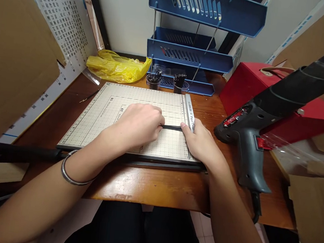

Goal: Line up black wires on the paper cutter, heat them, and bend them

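A paper cutter [159, 146] with a cream, grid-printed board lies flat on the table. My left hand [140, 123] is closed around a bundle of thin black wires [173, 128] above the board; part of the bundle is hidden in the fist. At the bundle's other end, my right hand [201, 140] presses its thumb against the wires beside the cutter's metal rail [190, 111]. The fingers of that hand curl over the rail side, mostly out of sight. The cutter's black handle [21, 154] points left along the near edge.
Two clear cups [180, 86] of black wires stand behind the cutter, before a blue tiered rack [189, 55]. A yellow plastic bag [118, 67] lies back left. On the right are a heat gun [252, 138] and a red box [240, 83]. Loose wires [90, 96] lie left of the board.
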A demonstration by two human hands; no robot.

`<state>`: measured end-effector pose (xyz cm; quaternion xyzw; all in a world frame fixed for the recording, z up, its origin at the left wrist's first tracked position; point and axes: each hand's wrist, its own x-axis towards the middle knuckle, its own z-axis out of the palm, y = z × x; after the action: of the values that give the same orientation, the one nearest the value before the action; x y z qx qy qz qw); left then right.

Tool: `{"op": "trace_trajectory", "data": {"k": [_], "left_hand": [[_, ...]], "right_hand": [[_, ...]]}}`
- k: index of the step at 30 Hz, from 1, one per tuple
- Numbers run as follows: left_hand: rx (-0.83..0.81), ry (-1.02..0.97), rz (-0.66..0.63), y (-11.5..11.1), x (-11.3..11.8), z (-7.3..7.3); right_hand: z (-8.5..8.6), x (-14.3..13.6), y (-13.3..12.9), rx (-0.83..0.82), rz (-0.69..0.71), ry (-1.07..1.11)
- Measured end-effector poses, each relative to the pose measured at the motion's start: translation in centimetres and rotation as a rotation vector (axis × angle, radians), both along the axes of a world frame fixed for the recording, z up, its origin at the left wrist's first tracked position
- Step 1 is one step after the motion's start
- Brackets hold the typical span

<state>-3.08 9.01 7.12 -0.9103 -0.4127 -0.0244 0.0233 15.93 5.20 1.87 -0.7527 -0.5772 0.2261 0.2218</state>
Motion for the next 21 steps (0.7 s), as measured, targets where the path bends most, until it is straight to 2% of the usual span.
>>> {"op": "trace_trajectory", "data": {"k": [9,15,21], "left_hand": [[-0.026,0.008,0.051,-0.03,-0.60,0.50],[-0.015,0.015,0.046,0.14,-0.44,0.36],[0.003,0.009,0.101,0.29,-0.40,0.08]], "right_hand": [[-0.04,0.07,0.00,0.001,0.004,-0.014],[-0.03,0.02,-0.02,0.003,0.006,-0.017],[0.02,-0.03,-0.08,-0.005,-0.001,-0.006]]}}
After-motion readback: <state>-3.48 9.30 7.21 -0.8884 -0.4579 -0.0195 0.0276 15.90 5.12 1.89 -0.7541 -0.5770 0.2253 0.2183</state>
